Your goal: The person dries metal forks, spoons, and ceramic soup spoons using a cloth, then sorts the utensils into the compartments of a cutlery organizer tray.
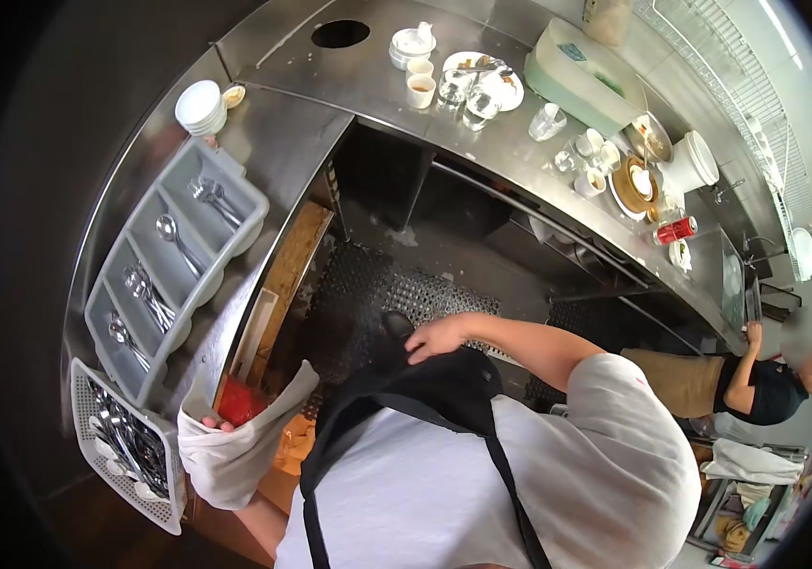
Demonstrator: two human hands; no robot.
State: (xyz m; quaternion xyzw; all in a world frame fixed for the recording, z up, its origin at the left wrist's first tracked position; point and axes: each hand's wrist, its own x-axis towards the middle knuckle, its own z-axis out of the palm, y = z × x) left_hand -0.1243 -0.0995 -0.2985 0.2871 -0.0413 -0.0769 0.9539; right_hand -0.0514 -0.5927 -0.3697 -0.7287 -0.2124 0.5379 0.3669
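Observation:
A whitish cloth (221, 460) is draped over my left hand (219, 424), with only a few fingertips showing at its fold. Those fingers grip the cloth beside the cutlery containers. My right hand (437, 338) hangs over the front of my black apron (406, 379), fingers loosely bent and apart, with no object visible in it. To the left, a grey cutlery tray (145, 365) holds forks and spoons in separate compartments. Below it, a light perforated basket (88, 431) is filled with a jumble of cutlery.
White bowls (201, 106) are stacked behind the tray. Along the steel counter (282, 71) stand used plates (508, 93), glasses, cups, a green-tinted bin (581, 81) and a red can (676, 230). A co-worker (757, 389) stands at the right. Perforated mats (425, 294) cover the floor.

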